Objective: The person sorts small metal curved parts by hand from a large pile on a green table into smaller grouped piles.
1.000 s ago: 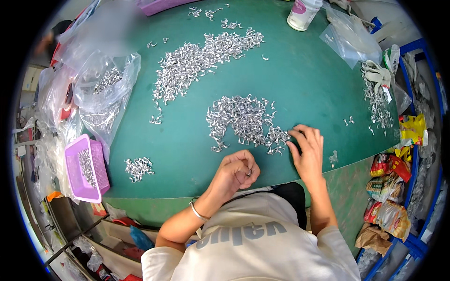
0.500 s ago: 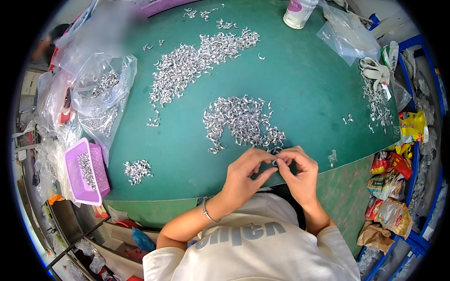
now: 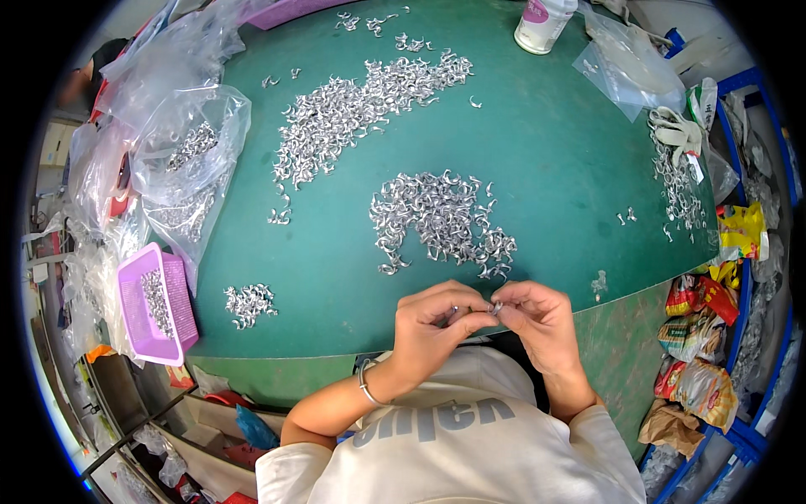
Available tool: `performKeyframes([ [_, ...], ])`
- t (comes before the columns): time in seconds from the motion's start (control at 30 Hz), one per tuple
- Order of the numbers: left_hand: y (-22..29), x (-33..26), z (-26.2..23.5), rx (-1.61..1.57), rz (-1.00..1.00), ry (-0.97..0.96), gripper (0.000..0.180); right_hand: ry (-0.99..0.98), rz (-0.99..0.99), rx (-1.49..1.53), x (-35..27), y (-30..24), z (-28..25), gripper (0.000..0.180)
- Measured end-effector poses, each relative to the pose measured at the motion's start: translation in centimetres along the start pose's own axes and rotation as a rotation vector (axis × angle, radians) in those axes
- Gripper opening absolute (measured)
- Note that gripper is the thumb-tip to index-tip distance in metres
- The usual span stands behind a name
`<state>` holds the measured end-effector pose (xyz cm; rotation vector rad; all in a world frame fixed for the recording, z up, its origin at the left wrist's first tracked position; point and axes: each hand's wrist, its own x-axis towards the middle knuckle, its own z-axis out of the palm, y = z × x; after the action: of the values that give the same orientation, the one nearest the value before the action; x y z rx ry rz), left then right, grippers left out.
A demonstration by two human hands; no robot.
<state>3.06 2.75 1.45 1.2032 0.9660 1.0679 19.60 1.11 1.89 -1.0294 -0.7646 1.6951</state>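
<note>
At the near edge of the worktop [image 3: 537,168], just above your chest, your left hand [image 3: 432,323] and right hand [image 3: 537,323] meet fingertip to fingertip, both pinched on one small metal piece [image 3: 495,307] — held close to your body, likely so you can see it well and steady one hand against the other. Neither grip is slack; the fingers curl tight around the piece, though its exact shape is too small to tell.

Just beyond your knuckles lies the nearest heap of curved silver pieces [image 3: 441,218], within easy reach of either hand. To your left a small separate cluster [image 3: 248,301] sits apart, and beside it a purple basket [image 3: 155,302] hangs over the worktop's edge with more pieces inside.

Farther out, a long second heap [image 3: 361,109] stretches across the green surface — well apart from the near one. Clear plastic bags [image 3: 180,143] holding more metal parts lie at the far left, and a white bottle [image 3: 544,21] stands at the far edge.
</note>
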Motion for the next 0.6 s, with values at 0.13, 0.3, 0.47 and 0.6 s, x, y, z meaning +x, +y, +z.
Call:
performKeyframes([
  [0.13, 0.6, 0.0, 0.2, -0.016, -0.033, 0.000, 0.007, -0.005, 0.024, 0.068, 0.0, 0.2, 0.1, 0.016],
  [0.3, 0.4, 1.2, -0.9, -0.952, -0.713, -0.038, 0.011, 0.184, -0.191, -0.588, 2.0, 0.2, -2.2, 0.021],
  [0.47, -1.0, 0.9, -1.1, -0.902, -0.654, -0.158, 0.014, 0.169, -0.544, -1.411, 4.7, 0.1, -3.7, 0.026],
  [0.6, -1.8, 0.7, -1.4, -0.797, -0.629, -0.150, 0.013, 0.163, -0.549, -1.531, 4.7, 0.4, -4.4, 0.026],
])
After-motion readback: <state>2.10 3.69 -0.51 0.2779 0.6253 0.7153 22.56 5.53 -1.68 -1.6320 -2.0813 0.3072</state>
